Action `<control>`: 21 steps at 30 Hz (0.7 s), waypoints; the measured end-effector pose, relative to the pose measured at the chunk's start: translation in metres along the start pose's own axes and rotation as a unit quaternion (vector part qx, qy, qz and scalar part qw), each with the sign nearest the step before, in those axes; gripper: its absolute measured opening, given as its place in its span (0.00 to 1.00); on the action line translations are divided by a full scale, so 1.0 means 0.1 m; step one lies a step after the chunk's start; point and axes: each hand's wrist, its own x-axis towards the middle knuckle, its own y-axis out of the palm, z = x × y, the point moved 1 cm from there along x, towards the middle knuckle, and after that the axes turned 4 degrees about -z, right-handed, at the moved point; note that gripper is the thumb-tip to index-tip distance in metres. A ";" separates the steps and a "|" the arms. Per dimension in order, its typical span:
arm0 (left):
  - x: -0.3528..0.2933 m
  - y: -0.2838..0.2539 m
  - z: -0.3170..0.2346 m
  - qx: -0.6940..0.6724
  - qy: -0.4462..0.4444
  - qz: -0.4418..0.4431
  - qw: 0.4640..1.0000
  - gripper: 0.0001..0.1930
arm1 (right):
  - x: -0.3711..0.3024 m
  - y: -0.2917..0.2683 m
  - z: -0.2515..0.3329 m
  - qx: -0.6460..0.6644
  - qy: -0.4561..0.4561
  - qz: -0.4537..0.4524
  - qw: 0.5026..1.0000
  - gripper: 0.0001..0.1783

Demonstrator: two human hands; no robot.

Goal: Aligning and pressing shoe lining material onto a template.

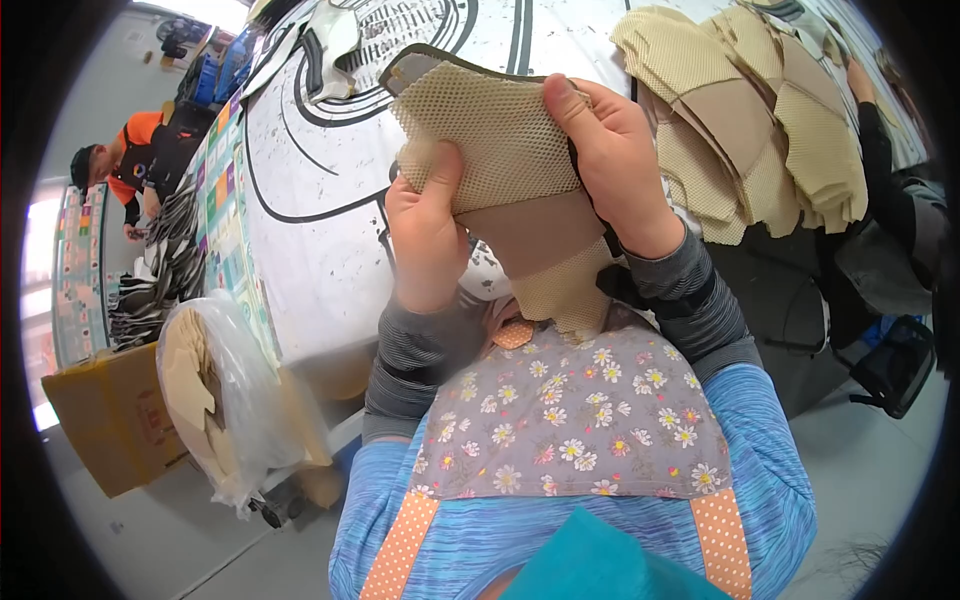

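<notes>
Both hands hold up a beige mesh fabric piece [490,125] with a smooth brown panel across its lower part. Its lower end hangs down over my apron. My left hand [428,225] pinches its left edge, thumb on top. My right hand [620,150] grips the upper right corner, thumb on the front and fingers behind. A dark-edged grey layer [408,70] shows along the top behind the mesh; whether it is joined to the mesh I cannot tell. To the right lies a stack of similar beige mesh pieces [740,120] on the table.
The white table [310,250] bears black line drawings. Grey-and-black cut parts [330,45] lie at its far left. Below left stand a clear plastic bag [225,400] of beige pieces and a cardboard box [115,420]. A co-worker [130,160] stands far left; another person's arm [870,120] reaches in at right.
</notes>
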 end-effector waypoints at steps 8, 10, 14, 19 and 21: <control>0.06 -0.22 0.20 0.145 0.037 0.127 0.980 0.16 | 0.03 -0.16 0.06 0.076 0.076 -0.010 0.994 0.26; 0.04 -0.18 0.17 0.152 0.041 0.071 0.985 0.16 | 0.01 -0.14 0.06 0.114 0.099 -0.008 0.988 0.23; 0.06 -0.12 0.15 0.112 0.080 0.043 0.989 0.14 | -0.04 -0.18 0.00 -0.056 0.031 0.093 0.994 0.18; 0.12 -0.13 0.03 -0.049 -0.029 0.067 0.996 0.15 | -0.01 -0.21 0.11 -0.122 0.102 0.111 0.981 0.17; 0.11 -0.18 -0.03 0.115 0.010 0.103 0.988 0.16 | 0.04 -0.27 0.08 -0.130 0.056 0.122 0.982 0.17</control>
